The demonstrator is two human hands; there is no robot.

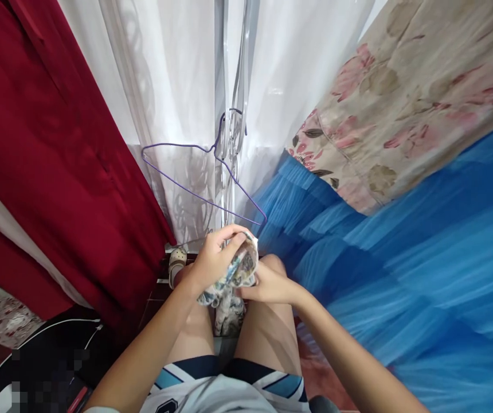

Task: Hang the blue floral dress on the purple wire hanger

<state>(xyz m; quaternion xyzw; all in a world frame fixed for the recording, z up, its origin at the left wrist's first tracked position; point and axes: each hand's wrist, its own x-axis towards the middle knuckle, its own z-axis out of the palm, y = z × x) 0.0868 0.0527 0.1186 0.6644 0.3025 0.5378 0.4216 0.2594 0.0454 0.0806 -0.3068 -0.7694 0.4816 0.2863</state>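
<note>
Between my knees I hold up a patterned piece of cloth [243, 265], bunched, white with grey, blue and yellowish marks; its exact kind does not show. My left hand [219, 252] grips its upper edge from the left, thumb on top. My right hand [261, 282] holds it low on the right, with some fingers hidden behind the fabric. More of the cloth hangs down between my thighs. Just beyond my hands, a bare purple clothes hanger [199, 198] hangs by its hook from a white metal frame [229, 137].
White curtains [177, 86] hang behind the frame. A red curtain [57, 143] is on the left. To the right hang a floral cloth [384, 115] and blue fabric [401, 258]. A light clog [177, 258] shows by my left leg; a white cable [57, 322] runs lower left.
</note>
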